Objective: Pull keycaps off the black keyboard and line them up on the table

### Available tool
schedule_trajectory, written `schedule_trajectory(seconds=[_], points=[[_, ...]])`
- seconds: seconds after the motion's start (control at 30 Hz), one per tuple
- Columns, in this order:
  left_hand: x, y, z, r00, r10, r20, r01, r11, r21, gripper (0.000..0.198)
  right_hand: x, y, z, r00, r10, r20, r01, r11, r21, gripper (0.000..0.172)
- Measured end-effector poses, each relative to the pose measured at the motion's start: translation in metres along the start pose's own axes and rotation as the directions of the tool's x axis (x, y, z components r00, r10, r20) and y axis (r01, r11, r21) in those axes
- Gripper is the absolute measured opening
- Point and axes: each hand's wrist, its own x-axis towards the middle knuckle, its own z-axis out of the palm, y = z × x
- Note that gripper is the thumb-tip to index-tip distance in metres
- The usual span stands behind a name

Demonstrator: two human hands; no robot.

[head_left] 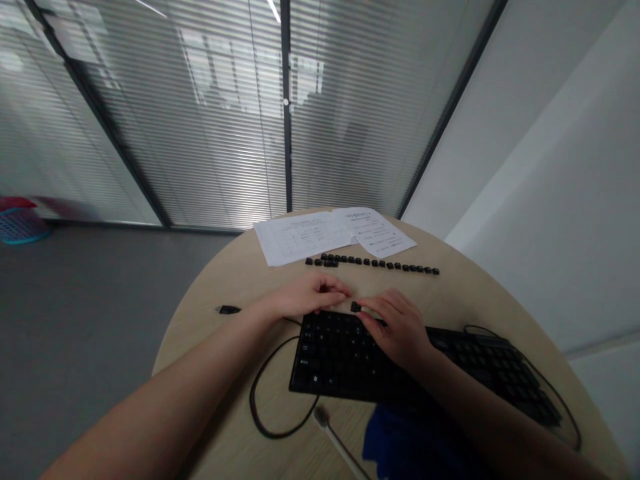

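Note:
A small black keycap [355,307] is pinched between the thumb and index finger of my right hand [397,327], just above the keyboard's far edge. The black keyboard [340,360] lies under this hand and forearm, with gaps among its upper-left keys. My left hand [305,293] rests by the keyboard's far left corner, fingers loosely bent and thumb slightly apart, with nothing visible in it. Past both hands, a long row of loose keycaps [383,264] runs across the table, with a short second row [320,263] at its left end.
Printed sheets [305,237] lie at the back of the round wooden table [215,287]. A black cable [255,407] loops left of the keyboard, near a USB plug [229,309]. In front are a brush [335,437] and blue cloth [395,443]. A basket [23,223] stands on the floor.

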Motion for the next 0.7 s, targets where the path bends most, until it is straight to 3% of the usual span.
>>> schedule_trajectory(seconds=[0.07,0.13,0.23,0.33,0.53,0.7], points=[[-0.001,0.001,-0.005,0.998,0.017,-0.056,0.002,0.949,0.314,0.023,0.002,0.001,-0.003,0.999,0.024,0.023,-0.023,0.999,-0.045,0.010],[-0.003,0.002,-0.008,0.999,0.040,-0.019,-0.026,0.878,0.478,0.019,0.005,0.002,-0.008,0.994,0.071,0.082,-0.063,0.993,-0.096,0.011],[-0.005,0.003,-0.009,0.997,0.037,0.067,-0.065,0.868,0.493,0.020,0.015,0.009,-0.015,0.957,0.150,0.249,-0.111,0.980,-0.164,0.011],[-0.006,0.001,-0.009,0.995,0.027,0.092,-0.068,0.876,0.477,0.021,0.032,0.025,-0.013,0.874,0.232,0.426,-0.151,0.965,-0.216,0.012],[-0.003,-0.013,-0.009,0.989,0.023,0.147,-0.090,0.882,0.463,0.018,0.075,0.064,0.029,0.696,0.472,0.541,-0.340,0.880,-0.330,0.021],[-0.003,-0.014,-0.009,0.989,0.001,0.145,-0.069,0.881,0.468,0.018,0.088,0.074,0.060,0.691,0.466,0.553,-0.315,0.882,-0.350,0.022]])
